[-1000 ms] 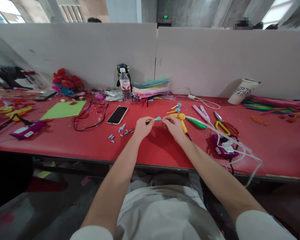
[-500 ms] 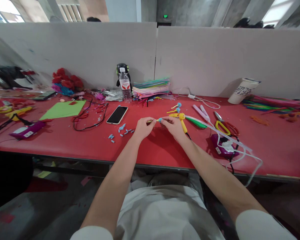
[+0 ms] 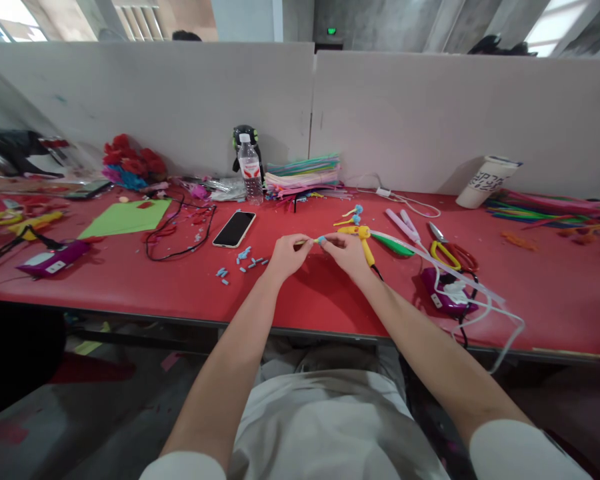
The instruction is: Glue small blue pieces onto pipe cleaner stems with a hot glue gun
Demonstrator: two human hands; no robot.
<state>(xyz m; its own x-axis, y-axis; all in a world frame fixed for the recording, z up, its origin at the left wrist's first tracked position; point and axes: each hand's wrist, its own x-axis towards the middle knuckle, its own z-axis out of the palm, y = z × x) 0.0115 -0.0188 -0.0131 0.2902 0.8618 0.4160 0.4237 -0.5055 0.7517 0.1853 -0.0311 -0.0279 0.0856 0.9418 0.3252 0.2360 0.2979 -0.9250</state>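
in the head view, the right hand has closed in on the blue tip, across a gap that showed a second ago; the left hand has hardly shifted. taking the yellow glue gun as landmark, the right hand is just left of its handle, and the left hand farther to that side. the left fingers pinch a thin yellowish stem; the right thumb and fingers pinch the blue tip at its end, so the piece bridges the two hands, left of the gun (the fingers hide much of it).

two blue-tipped pieces lie just beyond the gun's nose, and small loose blue bits are scattered well to its left, past the left hand. scissors lie to its right on the worktop.

the step in hand looks like pressing or seating blue material on the stem. the next move seems to call for a steady left pinch and light right fingers; whether the tip is fully fixed i cannot tell.
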